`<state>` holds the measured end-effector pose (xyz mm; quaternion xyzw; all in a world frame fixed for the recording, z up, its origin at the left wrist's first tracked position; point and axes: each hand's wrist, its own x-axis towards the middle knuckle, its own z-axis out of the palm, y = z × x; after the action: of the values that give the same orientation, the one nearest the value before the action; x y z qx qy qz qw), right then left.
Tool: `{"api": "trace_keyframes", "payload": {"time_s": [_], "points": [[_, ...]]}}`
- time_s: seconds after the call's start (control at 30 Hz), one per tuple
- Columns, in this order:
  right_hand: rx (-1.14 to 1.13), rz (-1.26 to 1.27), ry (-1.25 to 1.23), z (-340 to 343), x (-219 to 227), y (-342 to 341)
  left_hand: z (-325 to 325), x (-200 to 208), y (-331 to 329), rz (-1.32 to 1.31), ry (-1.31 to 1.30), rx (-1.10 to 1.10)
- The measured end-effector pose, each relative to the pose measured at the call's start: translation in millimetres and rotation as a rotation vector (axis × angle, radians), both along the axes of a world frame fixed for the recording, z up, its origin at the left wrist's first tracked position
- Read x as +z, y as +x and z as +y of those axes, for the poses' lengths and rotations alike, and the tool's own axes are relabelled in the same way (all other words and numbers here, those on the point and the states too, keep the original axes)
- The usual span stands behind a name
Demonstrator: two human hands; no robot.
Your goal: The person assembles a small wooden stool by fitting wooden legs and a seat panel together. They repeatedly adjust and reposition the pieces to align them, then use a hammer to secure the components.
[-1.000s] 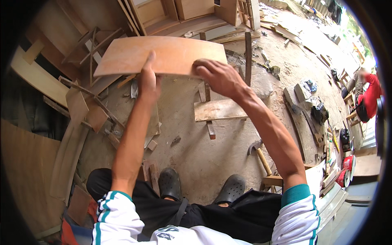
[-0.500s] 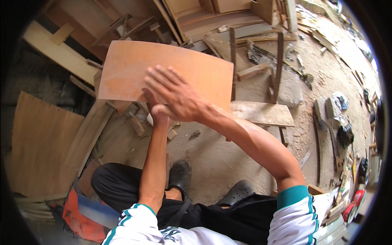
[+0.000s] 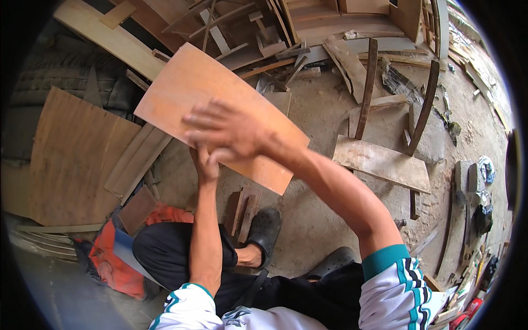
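Note:
A flat, reddish-brown rectangular wooden board is held up in front of me, sloping down to the right. My left hand grips its near edge from below; most of its fingers are hidden behind the board. Across the board's upper face lies my right hand, fingers stretched out and slightly blurred by motion. Whether that palm presses on the surface or hovers just above it, I cannot tell; nothing shows in it.
A low wooden stool-like frame lies at the right. At the left leans a plywood sheet. Wooden cabinets and scrap wood fill the far side. Between my feet and the sheet is an orange cloth item.
The board has tilted, its right end now lower and nearer to me. My right hand has shifted slightly over its face. The surroundings have shifted in the view; my left hand keeps its grip.

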<state>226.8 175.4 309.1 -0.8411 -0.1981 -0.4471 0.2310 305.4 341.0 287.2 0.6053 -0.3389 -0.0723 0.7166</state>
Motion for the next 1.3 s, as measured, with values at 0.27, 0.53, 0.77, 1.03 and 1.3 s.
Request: {"api": "trace_keyframes", "payload": {"time_s": [0.27,0.53,0.77,1.03,1.3], "points": [[-0.342,-0.132,0.04,-19.0,11.4,-14.3,0.8,13.1,0.8,-0.118,0.328,-0.263],[-0.966,-0.005,0.324,-113.3,-10.9,-69.6,-28.6,43.6,-63.5,0.144,0.27,-0.362],[-0.644,0.167,0.11,-109.0,-15.2,-77.1,-30.2,36.6,-57.8,0.09,0.464,-0.366],[-0.515,0.02,0.2,-25.0,1.5,-72.2,-53.4,47.3,-56.4,-0.097,0.316,-0.219],[-0.956,0.602,0.253,-73.7,-90.6,-106.0,-27.5,82.2,18.1,-0.056,-0.248,0.186]]}}
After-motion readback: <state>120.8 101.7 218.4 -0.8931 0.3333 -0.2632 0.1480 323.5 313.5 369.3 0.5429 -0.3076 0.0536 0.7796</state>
